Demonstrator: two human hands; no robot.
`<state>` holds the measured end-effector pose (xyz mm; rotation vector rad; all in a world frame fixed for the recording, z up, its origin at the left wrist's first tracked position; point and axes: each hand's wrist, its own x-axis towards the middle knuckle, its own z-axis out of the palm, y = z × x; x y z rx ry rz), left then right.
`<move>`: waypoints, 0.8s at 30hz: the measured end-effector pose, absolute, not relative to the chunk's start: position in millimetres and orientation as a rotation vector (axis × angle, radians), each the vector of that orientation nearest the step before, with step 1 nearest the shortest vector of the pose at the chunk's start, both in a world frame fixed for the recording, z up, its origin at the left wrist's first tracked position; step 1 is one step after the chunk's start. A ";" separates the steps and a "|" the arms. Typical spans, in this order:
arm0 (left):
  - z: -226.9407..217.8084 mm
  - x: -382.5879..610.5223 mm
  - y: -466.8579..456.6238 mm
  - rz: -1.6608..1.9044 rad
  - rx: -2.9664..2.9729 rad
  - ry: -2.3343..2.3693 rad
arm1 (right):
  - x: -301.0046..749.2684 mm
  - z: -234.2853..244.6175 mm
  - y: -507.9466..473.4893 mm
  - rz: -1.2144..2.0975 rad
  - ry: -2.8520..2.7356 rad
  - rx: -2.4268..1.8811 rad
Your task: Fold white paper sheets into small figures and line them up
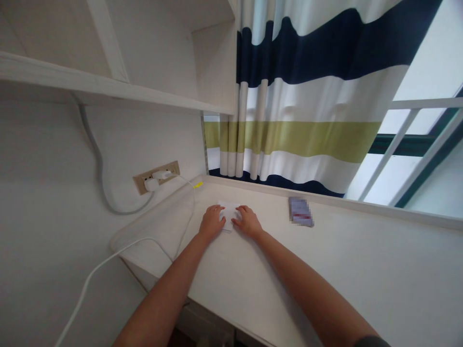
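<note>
A small white piece of paper, which looks folded or stacked, lies on the white desk. Along its left edge is my left hand, thumb and fingers closed on it. My right hand grips the right edge the same way, thumb low and fingers near the top. Both hands rest at desk level, with the paper's middle visible between them. To the right, apart from my hands, a grey-purple packet with a red band lies flat; its surface is blurred.
A wall socket with white plugs is at the left. A white cable runs over the desk's left side, and a yellow tag sits near the corner. Shelves overhang the left; a striped curtain hangs behind the desk.
</note>
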<state>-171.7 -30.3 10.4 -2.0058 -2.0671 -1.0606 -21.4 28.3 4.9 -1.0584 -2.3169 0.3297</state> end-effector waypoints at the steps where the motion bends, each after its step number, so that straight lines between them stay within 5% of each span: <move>1: 7.3 -173.8 -30.6 -1.001 -2.021 -2.079 | -24.7 5.7 29.7 0.287 -2.357 -1.089; 16: -4.0 -178.5 -28.9 -0.774 -2.054 -2.139 | -39.5 9.3 25.6 0.159 -2.491 -1.199; 24: 0.0 -176.4 -32.6 -0.660 -2.029 -2.113 | -48.5 10.0 24.1 0.654 -2.197 -1.083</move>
